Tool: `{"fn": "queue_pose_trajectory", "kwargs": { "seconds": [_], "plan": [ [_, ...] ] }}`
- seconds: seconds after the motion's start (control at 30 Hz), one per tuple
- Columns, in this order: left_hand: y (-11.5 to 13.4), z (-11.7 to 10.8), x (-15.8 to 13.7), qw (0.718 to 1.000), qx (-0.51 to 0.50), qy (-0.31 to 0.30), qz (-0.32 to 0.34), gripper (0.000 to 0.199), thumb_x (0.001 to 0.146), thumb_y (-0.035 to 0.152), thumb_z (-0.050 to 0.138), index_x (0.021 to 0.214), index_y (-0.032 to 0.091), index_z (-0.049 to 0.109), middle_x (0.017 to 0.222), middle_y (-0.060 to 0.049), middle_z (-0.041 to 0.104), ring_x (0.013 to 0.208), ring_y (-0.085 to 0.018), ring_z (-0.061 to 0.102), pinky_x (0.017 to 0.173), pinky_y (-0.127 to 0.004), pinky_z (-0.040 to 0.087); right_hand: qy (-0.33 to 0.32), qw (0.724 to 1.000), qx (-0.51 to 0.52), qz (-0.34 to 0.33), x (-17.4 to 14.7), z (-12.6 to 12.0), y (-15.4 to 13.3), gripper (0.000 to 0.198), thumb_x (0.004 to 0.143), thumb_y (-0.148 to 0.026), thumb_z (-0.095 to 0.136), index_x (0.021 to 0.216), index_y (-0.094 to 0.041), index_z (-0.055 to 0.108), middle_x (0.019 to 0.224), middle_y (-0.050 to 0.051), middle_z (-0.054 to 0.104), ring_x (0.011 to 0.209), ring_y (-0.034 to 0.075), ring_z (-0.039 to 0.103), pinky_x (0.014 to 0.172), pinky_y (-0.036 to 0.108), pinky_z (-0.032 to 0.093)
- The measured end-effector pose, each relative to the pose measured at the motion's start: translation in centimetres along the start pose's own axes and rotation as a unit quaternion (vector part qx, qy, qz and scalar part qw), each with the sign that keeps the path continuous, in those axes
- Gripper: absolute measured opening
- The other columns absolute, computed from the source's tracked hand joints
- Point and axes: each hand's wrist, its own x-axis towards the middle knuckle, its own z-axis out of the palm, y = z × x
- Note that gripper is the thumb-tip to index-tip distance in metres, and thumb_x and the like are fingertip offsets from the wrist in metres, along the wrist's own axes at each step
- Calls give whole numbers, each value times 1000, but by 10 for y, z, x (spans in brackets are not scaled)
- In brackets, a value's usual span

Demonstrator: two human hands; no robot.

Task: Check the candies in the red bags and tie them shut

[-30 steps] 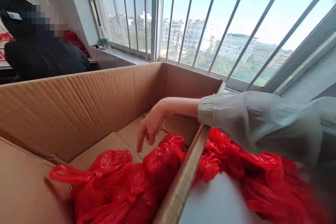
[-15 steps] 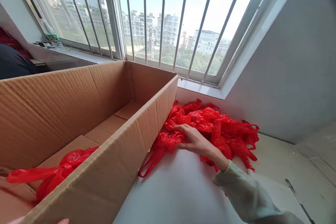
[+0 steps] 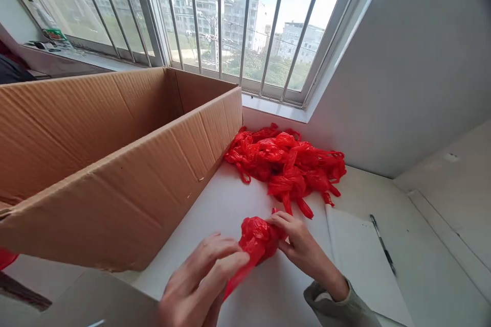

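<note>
A crumpled red plastic bag [image 3: 256, 235] is held between my two hands above the white tabletop. My left hand [image 3: 203, 281] has its fingers closed on the bag's near, stretched-out end. On the far side, my right hand [image 3: 297, 237] pinches the bunched part with thumb and fingers. Behind them lies a heap of similar red plastic bags [image 3: 286, 158], with loops of handles sticking out. To the left stands a large open cardboard box [image 3: 169, 179]; its floor is hidden by the near wall from this angle.
A barred window [image 3: 245, 30] and its sill [image 3: 272, 107] are behind the box. On the right lie white paper [image 3: 364, 260] and a black pen [image 3: 383, 245]. A bit of red plastic [image 3: 6, 258] shows at the left edge, below the box.
My right hand has drawn a red bag from the heap toward me. My left hand has left the box's near wall and now grips the bag too. The view has shifted.
</note>
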Motion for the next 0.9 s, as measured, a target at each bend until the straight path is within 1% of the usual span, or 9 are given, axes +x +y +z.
{"fn": "queue_pose_trajectory", "kwargs": {
  "seconds": [0.07, 0.17, 0.23, 0.3, 0.43, 0.57, 0.73, 0.8, 0.9],
  "plan": [
    [4, 31, 17, 991, -83, -107, -23, 33, 98, 13, 37, 119, 30, 56, 114, -2, 61, 100, -15, 63, 85, -22, 53, 16, 999, 42, 7, -31, -4, -2, 47, 73, 3, 46, 107, -25, 62, 106, 3, 60, 99, 17, 58, 87, 29, 46],
    [10, 70, 31, 960, -134, -245, -9, 32, 94, 14, 50, 122, 29, 53, 130, -3, 53, 118, -18, 53, 97, -27, 48, 84, 993, 79, 18, -63, -1, -4, 54, 74, 4, 46, 115, -28, 61, 115, 3, 57, 109, 17, 56, 93, 29, 46],
    [13, 85, 31, 951, -137, -278, -10, 43, 89, 9, 56, 126, 30, 49, 132, -4, 51, 120, -20, 50, 100, -31, 46, 138, 986, 89, 26, -77, 3, -2, 56, 74, 4, 47, 118, -28, 59, 119, 4, 55, 114, 17, 55, 96, 30, 45],
    [14, 94, 27, 952, -117, -280, -31, 47, 86, 6, 57, 125, 30, 48, 124, -3, 56, 111, -21, 55, 93, -33, 49, 175, 979, 100, 33, -87, 7, 0, 49, 78, 2, 47, 114, -28, 62, 117, 4, 57, 113, 17, 56, 96, 30, 46],
    [11, 104, 15, 956, -97, -270, -68, 22, 85, 9, 56, 100, 25, 56, 99, 0, 59, 86, -18, 59, 72, -27, 48, 208, 970, 119, 50, -96, 13, 2, 33, 86, -9, 53, 111, -28, 63, 111, 3, 62, 105, 17, 60, 92, 30, 49],
    [12, 110, 9, 963, -116, -231, -79, 10, 91, 15, 50, 88, 23, 56, 90, 1, 57, 79, -15, 58, 68, -23, 45, 173, 978, 106, 53, -89, 20, 4, 41, 77, -15, 70, 115, -27, 62, 113, 4, 63, 107, 21, 58, 91, 33, 50],
    [9, 100, 8, 972, -96, -199, -77, 15, 91, 16, 45, 84, 21, 57, 85, 0, 58, 75, -15, 57, 65, -23, 44, 192, 974, 107, 52, -81, 20, 15, 13, 85, -16, 57, 90, -22, 66, 88, 3, 67, 86, 20, 60, 75, 31, 49],
    [0, 91, 8, 979, -88, -157, -94, 12, 91, 19, 47, 84, 21, 57, 83, 0, 60, 72, -15, 56, 64, -24, 44, 261, 953, 119, 98, -86, 16, 25, 10, 88, -22, 53, 86, -21, 63, 85, 3, 65, 81, 19, 59, 72, 30, 48],
    [-16, 77, 8, 981, -97, -67, -157, 18, 92, 30, 49, 79, 19, 55, 75, 0, 59, 68, -15, 55, 64, -25, 46, 363, 897, 165, 190, -101, 9, 42, 16, 89, -35, 52, 86, -20, 58, 82, 2, 63, 73, 17, 59, 67, 28, 48]
  ]
}}
